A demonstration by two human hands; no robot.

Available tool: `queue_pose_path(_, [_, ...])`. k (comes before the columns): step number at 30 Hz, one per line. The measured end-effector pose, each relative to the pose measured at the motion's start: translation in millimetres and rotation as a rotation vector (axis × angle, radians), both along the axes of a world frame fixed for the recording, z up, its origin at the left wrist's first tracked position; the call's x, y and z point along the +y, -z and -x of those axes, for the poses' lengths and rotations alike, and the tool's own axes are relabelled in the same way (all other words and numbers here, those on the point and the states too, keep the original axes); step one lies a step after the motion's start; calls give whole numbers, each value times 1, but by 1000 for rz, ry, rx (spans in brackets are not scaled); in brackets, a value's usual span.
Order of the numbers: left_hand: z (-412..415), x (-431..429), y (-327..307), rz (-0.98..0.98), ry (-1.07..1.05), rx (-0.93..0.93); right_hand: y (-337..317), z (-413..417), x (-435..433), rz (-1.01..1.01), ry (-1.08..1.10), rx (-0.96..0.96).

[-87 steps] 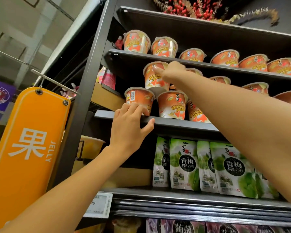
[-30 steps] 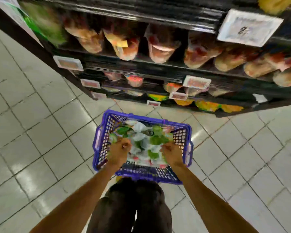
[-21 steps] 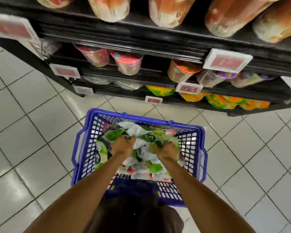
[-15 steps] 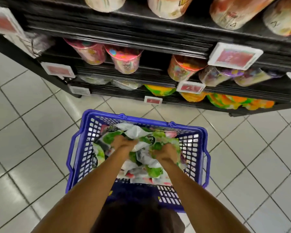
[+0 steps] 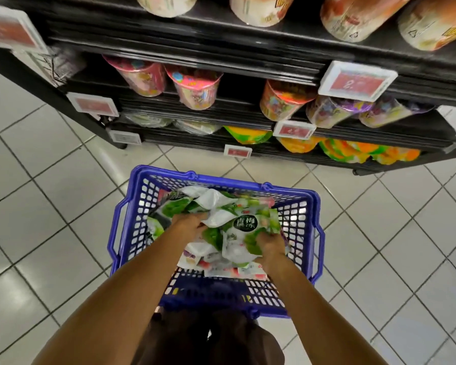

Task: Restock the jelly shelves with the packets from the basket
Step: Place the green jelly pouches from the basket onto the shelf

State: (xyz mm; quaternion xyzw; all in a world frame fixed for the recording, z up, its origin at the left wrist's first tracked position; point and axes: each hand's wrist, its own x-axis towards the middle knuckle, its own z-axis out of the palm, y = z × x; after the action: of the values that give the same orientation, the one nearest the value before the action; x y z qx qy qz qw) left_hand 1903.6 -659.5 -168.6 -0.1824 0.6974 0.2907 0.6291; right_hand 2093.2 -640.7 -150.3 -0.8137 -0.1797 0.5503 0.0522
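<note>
A blue plastic basket (image 5: 132, 233) stands on the tiled floor in front of me, filled with green-and-white jelly packets (image 5: 184, 204). Both my hands are down in the pile. My left hand (image 5: 188, 225) grips packets at the left of the heap. My right hand (image 5: 270, 245) grips a green-and-white packet with a dark round label (image 5: 244, 227), its face tilted up toward me. The black jelly shelves (image 5: 221, 59) rise just beyond the basket.
Jelly cups (image 5: 195, 88) and bags (image 5: 348, 154) line the lower shelves, with white-framed price tags (image 5: 356, 80) along the edges. Grey floor tiles (image 5: 50, 206) spread to both sides of the basket. My dark trousers (image 5: 208, 338) are just behind the basket.
I have turned from the upper cup shelf down to the basket on the floor. Both hands sank into the packets, and the right hand has turned a labelled packet face up.
</note>
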Motion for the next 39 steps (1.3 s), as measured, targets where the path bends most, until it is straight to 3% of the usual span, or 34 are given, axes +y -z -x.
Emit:
queue_pose_path(5, [10, -12, -18, -1, 35, -232, -16, -13, -1, -69, -67, -126])
queue_pose_path(10, [3, -48, -112, -44, 94, -303, -105, -30, -11, -145, 83, -207])
queue_pose_path(12, [2, -64, -165, -82, 160, -221, -151, -35, -19, -171, 252, -87])
queue_pose_path(14, [4, -78, -221, -142, 256, -107, -203, -37, -28, -159, 380, 152])
queue_pose_path(16, [7, -84, -277, -227, 249, -94, -256, -37, -35, -159, 356, 355])
queue_pose_path(21, [17, -80, -415, -513, 234, -35, -381, -30, -43, -219, 308, 598])
queue_pose_path(25, [33, -70, -505, -620, 293, -10, -478, -24, -40, -266, 217, 674])
queue_pose_path(31, [45, -66, -611, -754, 296, -135, -588, -18, -34, -563, -82, 725])
queue_pose_path(35, [45, -63, -671, -904, 297, -160, -647, -19, -28, -736, -77, 710])
queue_pose_path(39, [30, -51, -724, -1039, 283, 15, -705, -27, -22, -889, -155, 755])
